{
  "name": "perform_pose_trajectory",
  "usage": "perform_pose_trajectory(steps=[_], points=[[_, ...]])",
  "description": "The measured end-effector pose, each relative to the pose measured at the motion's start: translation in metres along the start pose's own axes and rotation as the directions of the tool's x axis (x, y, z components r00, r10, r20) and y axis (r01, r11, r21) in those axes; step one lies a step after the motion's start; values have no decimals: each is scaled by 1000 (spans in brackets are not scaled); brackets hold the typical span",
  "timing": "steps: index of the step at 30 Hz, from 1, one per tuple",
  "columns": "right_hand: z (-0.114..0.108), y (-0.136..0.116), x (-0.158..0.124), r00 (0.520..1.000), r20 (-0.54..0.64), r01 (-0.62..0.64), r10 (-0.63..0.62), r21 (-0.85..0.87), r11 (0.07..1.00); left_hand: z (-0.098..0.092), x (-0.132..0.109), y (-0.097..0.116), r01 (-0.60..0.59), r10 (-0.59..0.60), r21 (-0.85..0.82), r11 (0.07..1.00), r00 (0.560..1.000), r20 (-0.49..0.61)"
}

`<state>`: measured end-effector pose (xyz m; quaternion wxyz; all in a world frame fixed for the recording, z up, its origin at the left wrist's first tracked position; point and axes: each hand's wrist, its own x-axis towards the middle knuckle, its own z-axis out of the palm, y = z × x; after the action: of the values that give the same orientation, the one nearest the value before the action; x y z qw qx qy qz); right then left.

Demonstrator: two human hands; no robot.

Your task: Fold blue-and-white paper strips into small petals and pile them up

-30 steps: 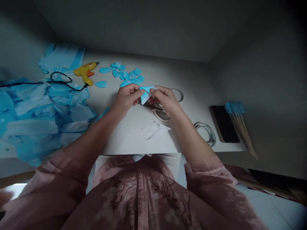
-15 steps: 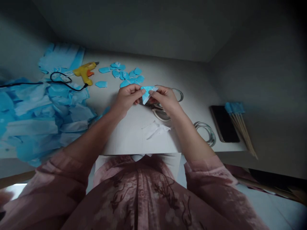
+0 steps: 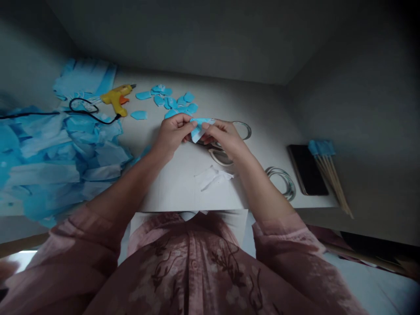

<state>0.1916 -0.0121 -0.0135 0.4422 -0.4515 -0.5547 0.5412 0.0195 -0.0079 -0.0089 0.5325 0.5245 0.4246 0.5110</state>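
Observation:
Between my two hands is a small piece of blue and white fabric (image 3: 198, 131), folded to a point that faces me. My left hand (image 3: 173, 133) pinches its left side between thumb and fingers. On the other side my right hand (image 3: 226, 134) is closed on its right edge, thumb on top. Beneath my hands lie scissors (image 3: 220, 156), partly hidden by my right hand and wrist. Just beyond my left hand several small pointed blue pieces (image 3: 170, 103) are spread on the white table (image 3: 173, 183). A white scrap (image 3: 214, 177) lies nearer to me.
A yellow glue gun (image 3: 115, 97) with a black cord rests by a large heap of blue and white fabric (image 3: 59, 153) on the left. Tape rolls (image 3: 288, 188), a phone (image 3: 307, 169) and sticks with blue tops (image 3: 331, 175) are on the right. Walls enclose the table.
The folded fabric has tilted slightly between my fingers, its point shifting a little left. Both hands keep their pinch in nearly the same place.

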Motion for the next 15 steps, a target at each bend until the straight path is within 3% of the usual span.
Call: perform_pose_trajectory(steps=[9, 15], points=[[3, 0, 1, 998, -23, 50, -50, 10, 999, 1, 1, -5, 100, -94, -128, 987, 994, 49], [1, 1, 1, 998, -6, 65, -65, -27, 998, -2, 1, -2, 70, -71, 12, 997, 993, 89]])
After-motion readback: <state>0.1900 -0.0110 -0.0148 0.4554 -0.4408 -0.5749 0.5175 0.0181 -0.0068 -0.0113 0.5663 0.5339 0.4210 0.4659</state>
